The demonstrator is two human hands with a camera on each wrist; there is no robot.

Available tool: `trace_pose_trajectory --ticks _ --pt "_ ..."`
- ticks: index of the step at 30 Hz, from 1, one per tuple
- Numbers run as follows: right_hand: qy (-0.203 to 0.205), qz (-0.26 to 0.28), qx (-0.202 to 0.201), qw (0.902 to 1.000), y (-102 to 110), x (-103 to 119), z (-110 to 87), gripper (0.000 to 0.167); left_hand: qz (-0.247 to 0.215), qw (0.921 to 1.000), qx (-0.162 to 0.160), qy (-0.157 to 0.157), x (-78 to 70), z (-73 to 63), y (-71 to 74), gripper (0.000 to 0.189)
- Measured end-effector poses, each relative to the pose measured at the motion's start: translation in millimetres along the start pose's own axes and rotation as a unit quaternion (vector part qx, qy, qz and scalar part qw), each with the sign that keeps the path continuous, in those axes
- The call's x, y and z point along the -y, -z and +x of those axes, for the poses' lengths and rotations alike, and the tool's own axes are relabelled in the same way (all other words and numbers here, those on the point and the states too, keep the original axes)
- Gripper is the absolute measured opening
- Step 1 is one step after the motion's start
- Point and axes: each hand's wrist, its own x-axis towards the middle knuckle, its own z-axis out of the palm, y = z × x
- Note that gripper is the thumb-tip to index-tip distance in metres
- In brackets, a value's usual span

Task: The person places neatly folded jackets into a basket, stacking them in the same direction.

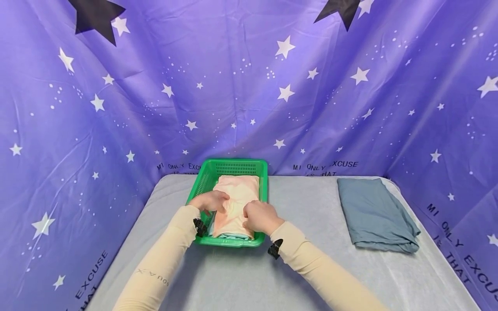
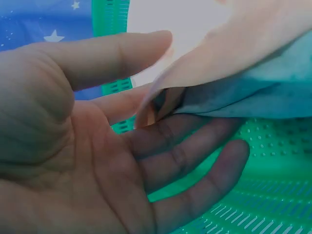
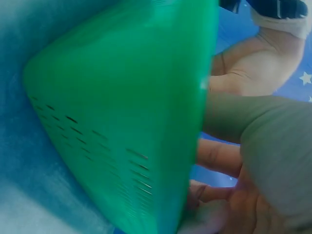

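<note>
Two hands work in the middle of the frame. Leftmost we see the left hand [image 1: 210,201], inside the left rim of a green basket [image 1: 229,242]. Its thumb stands apart from its loosely extended fingers; in the left wrist view the edge of a folded peach cloth [image 1: 237,190] lies in the gap, with fingers under it, not pinched as far as we can see. We take this as support for the fold.

The peach cloth lies in the basket, at the frame's lower centre, over a teal cloth [image 2: 253,92] that shows at its near edge. Stacked flat and lengthwise, the two probably fit the basket's narrow shape better that way.

To the right, the right hand [image 1: 262,217] has its fingers bent down at the cloth's right edge. The basket wall hides part of it in the right wrist view, so we cannot tell whether it pinches anything.

At lower right, a folded blue-grey cloth [image 1: 377,216] lies on the tabletop [image 1: 303,207], well apart, perhaps to leave working room.
</note>
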Motion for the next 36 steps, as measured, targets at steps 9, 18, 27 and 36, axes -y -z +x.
trace_pose_trajectory --ticks 9,18,27,36 --pt "0.006 -0.086 -0.001 0.9962 -9.6 5.3 2.1 0.037 0.034 0.9981 -0.025 0.045 2.2 3.9 0.1 0.049" --pt "0.018 -0.139 0.024 0.9898 -14.3 5.0 5.4 0.039 0.076 0.9931 -0.045 0.078 5.1 13.0 -1.6 0.048" --pt "0.044 -0.135 0.039 0.9892 -13.3 1.6 2.5 0.043 0.054 0.9945 -0.05 0.075 10.7 17.0 -3.2 0.057" --pt "0.066 0.073 -0.027 0.9948 -4.0 -18.8 -9.0 0.01 0.089 0.9876 -0.129 0.016 10.5 -4.2 10.6 0.047"
